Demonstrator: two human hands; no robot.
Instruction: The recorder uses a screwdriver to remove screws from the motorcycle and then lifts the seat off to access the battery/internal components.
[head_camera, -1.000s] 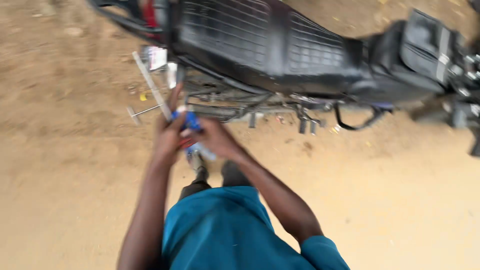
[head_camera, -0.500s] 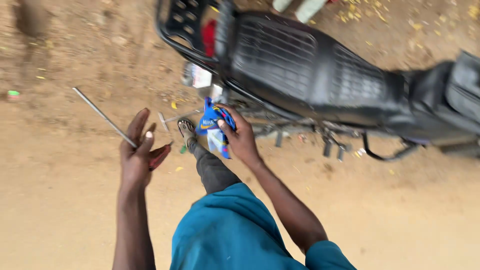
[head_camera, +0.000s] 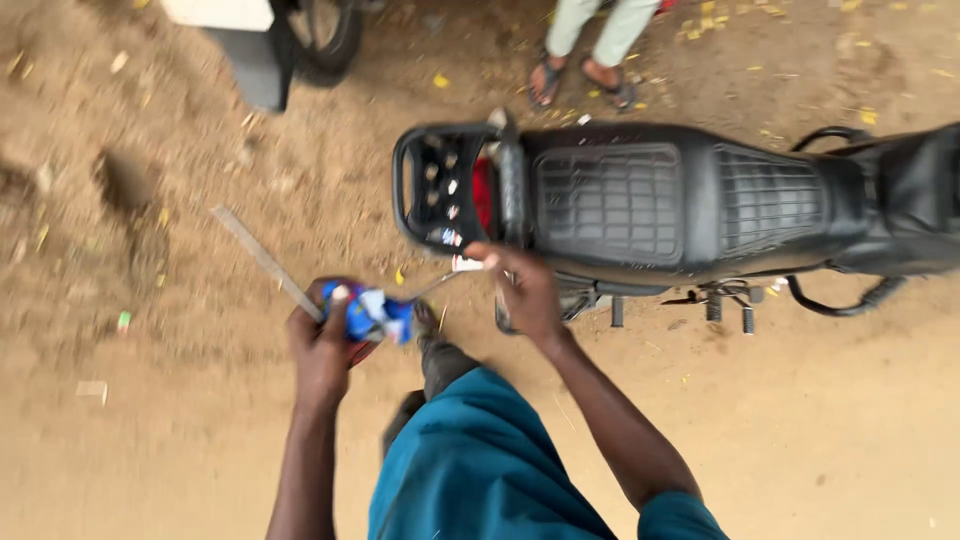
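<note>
Beside the motorcycle (head_camera: 700, 200), left hand (head_camera: 325, 345) grips rod (head_camera: 265, 262).

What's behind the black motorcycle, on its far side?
Beyond the black motorcycle, another person's sandalled feet in pale trousers stand on the sandy dirt ground. The ground directly behind the padded seat is hidden.

- Soft, even daylight, bright but without glare.
- Shadows are faint; only a weak one lies under the motorcycle (head_camera: 700, 210).
- Motion blur smears the whole frame, worst on the metal rod (head_camera: 265, 262) and the sandy ground (head_camera: 150, 420).
- Nothing is crisply focused.
</note>
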